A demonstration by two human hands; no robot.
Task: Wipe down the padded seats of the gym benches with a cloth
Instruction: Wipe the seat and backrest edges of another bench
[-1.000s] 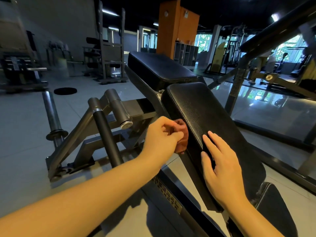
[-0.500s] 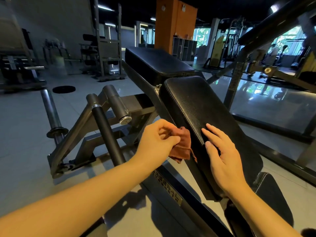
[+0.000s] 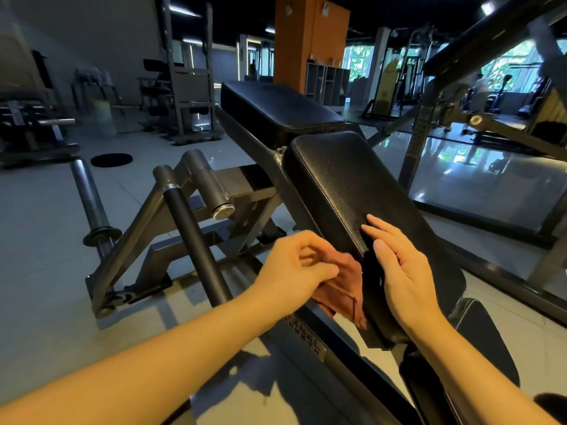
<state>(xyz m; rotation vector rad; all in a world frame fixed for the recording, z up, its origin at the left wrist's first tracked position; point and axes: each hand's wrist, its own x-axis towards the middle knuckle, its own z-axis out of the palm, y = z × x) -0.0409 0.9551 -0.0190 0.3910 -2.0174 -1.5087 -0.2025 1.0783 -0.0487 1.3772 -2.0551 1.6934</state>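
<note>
My one camera sits on my head, looking forward and down along my forearms, close over the bench point(image 3: 362, 191), whose black pad runs from centre frame toward 5 o'clock. The wide lens bends the gym floor point(image 3: 46, 228) outward at 9 o'clock. My left hand point(image 3: 294, 268) and right hand point(image 3: 402, 271) lie near, just below centre.

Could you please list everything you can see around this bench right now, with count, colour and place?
Sloped pad: one, black, centre, under the right hand.
Flat pad: one, black, beyond the sloped pad.
Cloth: one, reddish-brown, hanging at the sloped pad's left edge.
Bench frame: one, grey metal, left of the pads.
Plate pegs: two, grey, on the frame.
Bar: one, steel, lower on the left.
Pillar: one, orange, background.
Left hand: one, pinching the cloth.
Right hand: one, flat on the sloped pad.
</note>
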